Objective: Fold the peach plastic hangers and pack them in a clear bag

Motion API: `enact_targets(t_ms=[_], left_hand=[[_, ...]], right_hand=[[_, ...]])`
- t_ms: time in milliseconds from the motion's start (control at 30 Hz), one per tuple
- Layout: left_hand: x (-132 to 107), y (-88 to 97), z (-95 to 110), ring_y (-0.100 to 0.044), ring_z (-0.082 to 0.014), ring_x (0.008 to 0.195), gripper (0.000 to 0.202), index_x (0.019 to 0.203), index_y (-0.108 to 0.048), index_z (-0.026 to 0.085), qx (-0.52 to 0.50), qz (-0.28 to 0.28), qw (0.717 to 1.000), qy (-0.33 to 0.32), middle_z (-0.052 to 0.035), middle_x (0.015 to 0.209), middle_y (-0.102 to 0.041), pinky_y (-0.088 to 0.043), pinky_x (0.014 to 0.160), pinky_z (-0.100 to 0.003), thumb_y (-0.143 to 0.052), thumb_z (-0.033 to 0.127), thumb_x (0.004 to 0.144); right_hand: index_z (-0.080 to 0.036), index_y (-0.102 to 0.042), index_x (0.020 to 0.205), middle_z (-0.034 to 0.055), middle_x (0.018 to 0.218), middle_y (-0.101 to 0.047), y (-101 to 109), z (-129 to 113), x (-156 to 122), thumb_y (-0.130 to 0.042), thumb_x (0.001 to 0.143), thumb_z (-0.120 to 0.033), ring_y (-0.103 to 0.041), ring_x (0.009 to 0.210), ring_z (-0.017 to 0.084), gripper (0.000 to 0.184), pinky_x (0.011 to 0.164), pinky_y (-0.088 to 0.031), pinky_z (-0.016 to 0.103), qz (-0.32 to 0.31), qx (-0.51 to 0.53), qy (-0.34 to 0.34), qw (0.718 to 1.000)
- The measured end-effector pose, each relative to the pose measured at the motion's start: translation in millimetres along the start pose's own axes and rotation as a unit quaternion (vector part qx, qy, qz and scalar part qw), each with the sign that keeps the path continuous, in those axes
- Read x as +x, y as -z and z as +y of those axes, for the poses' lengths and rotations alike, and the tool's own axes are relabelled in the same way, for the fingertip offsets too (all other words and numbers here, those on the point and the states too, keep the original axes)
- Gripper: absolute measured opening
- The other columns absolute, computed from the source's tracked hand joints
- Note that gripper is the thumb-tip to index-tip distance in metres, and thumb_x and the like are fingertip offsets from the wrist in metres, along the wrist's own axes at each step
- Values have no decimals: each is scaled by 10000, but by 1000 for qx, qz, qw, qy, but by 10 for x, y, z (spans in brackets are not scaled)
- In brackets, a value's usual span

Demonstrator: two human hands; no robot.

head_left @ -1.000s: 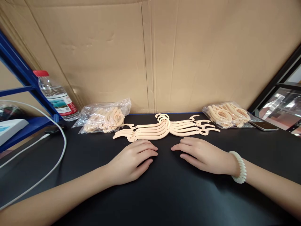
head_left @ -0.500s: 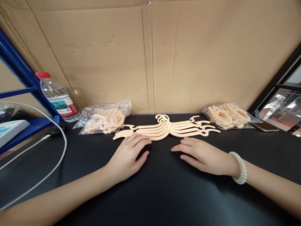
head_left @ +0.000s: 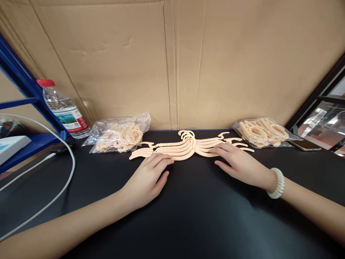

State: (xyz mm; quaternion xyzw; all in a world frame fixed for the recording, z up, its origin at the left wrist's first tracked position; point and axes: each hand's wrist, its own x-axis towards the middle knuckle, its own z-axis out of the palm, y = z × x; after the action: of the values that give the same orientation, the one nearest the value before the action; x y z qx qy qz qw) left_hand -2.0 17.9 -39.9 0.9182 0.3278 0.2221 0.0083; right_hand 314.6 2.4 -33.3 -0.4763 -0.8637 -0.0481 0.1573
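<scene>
Several beige plastic folding hangers (head_left: 180, 151) lie overlapped in a stack on the black table, their hooks bunched at the middle and their arms spread to both sides. My left hand (head_left: 151, 176) rests at the front edge of their left arms, fingers loosely stretched and thumb apart. Over the right arms reaches my right hand (head_left: 239, 163), its fingertips on or just above the nearest hanger and its thumb apart. A pale coiled band circles the right wrist. The fingers hide part of the hangers on both sides.
Clear plastic bags of similar beige pieces lie at the back left (head_left: 118, 135) and back right (head_left: 262, 132). A phone (head_left: 306, 144) is beside the right bag. A water bottle (head_left: 67, 111) with red cap and a white cable (head_left: 70, 172) are on the left. Cardboard (head_left: 121, 64) stands behind.
My right hand has moved forward from the bare table onto the right arms of the hangers. My left hand has stayed almost where it was.
</scene>
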Motion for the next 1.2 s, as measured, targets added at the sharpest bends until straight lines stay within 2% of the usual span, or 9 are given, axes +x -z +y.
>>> enact_targets(t_ms=[467,633,733,833,900,1000,1100,1167,1200], left_hand=[[12,4,6,-507,-257,1220,303,1146,-602,201,-13,-11,1000,-11,-100,1268,-592,-423,1040,-463,-426,126,912],[27,10,13,-490,-253,1241,304,1147,-594,203,-23,-8,1000,-20,-98,1277,-580,-404,1060,-456,-425,117,909],[37,35,33,-472,-249,1261,306,1140,-591,210,-31,21,999,-34,-93,1292,-567,-384,1079,-446,-436,102,899],[34,86,85,-505,-245,1212,286,1108,-597,218,-30,91,994,-43,-86,1245,-590,-393,1056,-441,-471,90,885],[14,128,135,-557,-232,1110,250,1054,-605,222,-44,145,988,-39,-75,1131,-631,-441,984,-421,-494,86,877],[-40,187,217,-614,-179,844,154,930,-597,214,-113,191,975,-12,-36,868,-648,-508,765,-324,-518,97,870],[-83,219,279,-576,-119,586,77,845,-579,208,-205,183,960,51,18,660,-594,-476,561,-250,-531,156,875],[-83,217,304,-591,-116,568,81,840,-591,203,-274,157,941,121,19,653,-603,-499,557,-245,-533,223,893],[-73,210,312,-621,-128,618,102,851,-602,200,-308,148,926,158,7,694,-626,-528,591,-252,-538,262,901]], right_hand=[[-190,-633,1058,115,1025,-622,-21,-15,24,-447,939,-205,-585,992,275,221,889,-486,476,14,60,-17,998],[-193,-634,954,83,947,-634,-67,12,46,-492,936,-208,-588,933,244,144,854,-476,415,43,102,-21,994],[-194,-591,859,63,870,-629,-61,-2,59,-493,938,-213,-588,840,225,128,773,-472,376,66,117,-36,990],[-201,-524,838,38,785,-609,5,-35,54,-451,958,-231,-574,721,199,144,668,-454,335,75,130,-61,987],[-212,-494,864,19,732,-598,73,-51,40,-432,971,-264,-563,649,190,135,606,-439,318,88,142,-83,983],[-226,-488,930,33,777,-626,170,-56,11,-431,979,-325,-599,673,207,125,601,-463,330,139,163,-102,972],[-239,-502,973,65,896,-638,221,-57,-4,-444,979,-356,-641,814,242,130,692,-521,376,196,177,-105,959],[-247,-512,984,75,934,-633,220,-62,-1,-467,972,-374,-646,871,255,134,725,-547,394,224,204,-108,947],[-249,-516,987,77,937,-632,213,-65,2,-482,967,-384,-648,877,255,141,723,-559,394,235,225,-109,939]])
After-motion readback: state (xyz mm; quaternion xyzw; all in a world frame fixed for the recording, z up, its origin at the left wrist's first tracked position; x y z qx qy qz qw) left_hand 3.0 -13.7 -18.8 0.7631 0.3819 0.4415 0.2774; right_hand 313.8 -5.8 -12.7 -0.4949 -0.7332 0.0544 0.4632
